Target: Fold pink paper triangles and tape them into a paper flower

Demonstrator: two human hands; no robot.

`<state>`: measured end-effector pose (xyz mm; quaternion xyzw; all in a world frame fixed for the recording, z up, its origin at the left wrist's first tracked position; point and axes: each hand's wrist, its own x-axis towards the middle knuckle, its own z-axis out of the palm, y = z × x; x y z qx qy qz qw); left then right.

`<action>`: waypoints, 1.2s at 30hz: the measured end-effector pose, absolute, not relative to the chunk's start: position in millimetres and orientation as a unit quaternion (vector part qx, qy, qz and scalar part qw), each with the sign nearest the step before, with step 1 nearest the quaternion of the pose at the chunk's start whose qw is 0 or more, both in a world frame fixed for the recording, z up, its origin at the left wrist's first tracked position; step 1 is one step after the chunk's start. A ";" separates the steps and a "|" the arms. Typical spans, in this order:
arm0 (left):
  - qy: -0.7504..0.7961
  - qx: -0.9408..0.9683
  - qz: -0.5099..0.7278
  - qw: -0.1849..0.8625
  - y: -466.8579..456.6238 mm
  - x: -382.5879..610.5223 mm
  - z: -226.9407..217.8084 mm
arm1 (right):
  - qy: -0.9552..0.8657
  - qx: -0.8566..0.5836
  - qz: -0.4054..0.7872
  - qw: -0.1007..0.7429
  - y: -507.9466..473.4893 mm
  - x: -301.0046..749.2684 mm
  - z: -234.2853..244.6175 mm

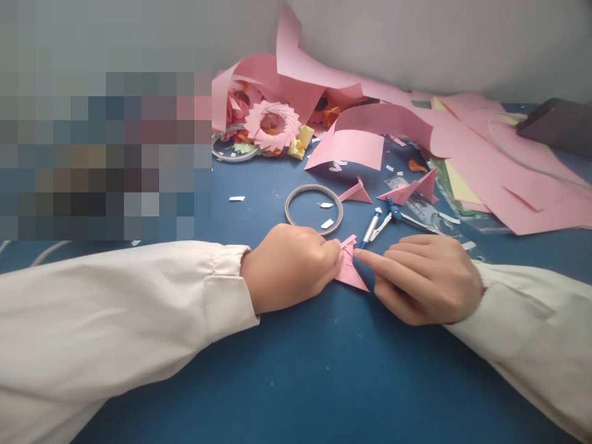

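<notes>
My left hand (291,268) is closed on a small folded piece of pink paper (354,276), pinching its left side just above the blue table. Several slits or creases show across the paper, which widens toward its lower edge. From the right, my right hand (423,277) reaches over with the index finger stretched out, its tip at or very near the paper's right edge. The other fingers of that hand are loosely curled and hold nothing visible. Just beyond the paper lies a blue and silver drawing compass (393,211). A tape ring (287,206) lies behind my left hand.
Two folded pink pieces, one a small triangle (357,192), lie past the compass. Farther back are a pink paper wreath (272,126), a curled pink sheet (356,145) and yellow folded scraps (301,142). Stacked pink sheets (522,166) and a dark object (555,126) sit at right.
</notes>
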<state>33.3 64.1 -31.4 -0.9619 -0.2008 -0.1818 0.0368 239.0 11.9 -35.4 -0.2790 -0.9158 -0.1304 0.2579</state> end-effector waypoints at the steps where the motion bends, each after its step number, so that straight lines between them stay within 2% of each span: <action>1: -0.201 -0.961 -0.185 0.038 64.5 33.3 -31.5 | -0.918 -0.277 -0.129 0.252 12.3 238.9 -35.2; 9: -0.209 -0.960 -0.186 0.009 64.9 33.2 -32.1 | -0.921 -0.299 -0.110 0.222 14.6 237.0 -36.6; 14: -0.244 -0.952 -0.179 -0.049 65.0 33.7 -33.0 | -0.905 -0.318 -0.115 0.258 12.2 235.9 -37.6; 20: -0.288 -0.925 -0.219 -0.114 66.2 35.8 -33.1 | -0.857 -0.410 -0.105 0.296 12.0 231.3 -39.9; 28: -0.287 -0.926 -0.223 -0.103 64.8 37.8 -34.2 | -0.860 -0.418 -0.151 0.249 9.3 223.8 -37.9; 36: -0.278 -0.936 -0.200 -0.081 63.9 36.2 -33.7 | -0.861 -0.436 -0.111 0.235 12.3 221.8 -37.7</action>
